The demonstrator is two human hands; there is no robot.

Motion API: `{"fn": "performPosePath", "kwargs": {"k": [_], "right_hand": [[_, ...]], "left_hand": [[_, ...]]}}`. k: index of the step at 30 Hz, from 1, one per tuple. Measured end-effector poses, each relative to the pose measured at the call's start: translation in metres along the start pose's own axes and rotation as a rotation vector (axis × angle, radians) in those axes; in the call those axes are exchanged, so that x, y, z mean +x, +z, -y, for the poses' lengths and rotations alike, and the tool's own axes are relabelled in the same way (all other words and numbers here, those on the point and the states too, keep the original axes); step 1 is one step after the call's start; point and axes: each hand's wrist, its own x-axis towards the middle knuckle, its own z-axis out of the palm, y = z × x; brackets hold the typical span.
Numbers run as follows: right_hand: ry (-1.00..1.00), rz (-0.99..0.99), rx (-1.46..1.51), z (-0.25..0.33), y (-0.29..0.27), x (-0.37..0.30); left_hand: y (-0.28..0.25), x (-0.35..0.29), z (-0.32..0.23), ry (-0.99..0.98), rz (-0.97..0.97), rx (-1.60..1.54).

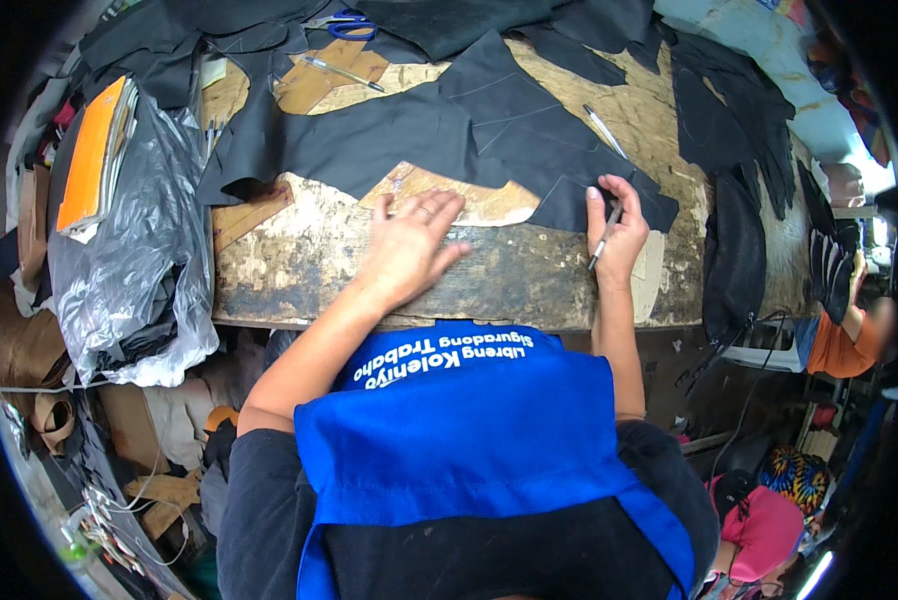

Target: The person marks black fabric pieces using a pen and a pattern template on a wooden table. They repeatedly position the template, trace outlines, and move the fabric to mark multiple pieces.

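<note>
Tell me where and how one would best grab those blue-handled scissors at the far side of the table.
Probably by the blue loops of the scissors, coming from the near right: the loops face right, while the blades point left toward dark material. The left hand looks the freer choice, since the right hand holds a pen.

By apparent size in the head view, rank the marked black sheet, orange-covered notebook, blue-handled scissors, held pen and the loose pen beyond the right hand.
1. Marked black sheet
2. Orange-covered notebook
3. Blue-handled scissors
4. Held pen and loose pen: too alike to rank.
</note>
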Motion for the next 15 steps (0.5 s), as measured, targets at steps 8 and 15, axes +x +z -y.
{"fn": "performPosePath", "kwargs": {"k": [8, 15], "right_hand": [[-0.221, 0.474, -0.338, 0.009, -0.009, 0.011], [-0.211, 0.397, -0.213, 0.002, -0.011, -0.001]], "left_hand": [[-0.040, 0.030, 0.078, -0.352, 0.062, 0.313], [-0.038, -0.014, 0.079, -0.361, 0.030, 0.380]]}}
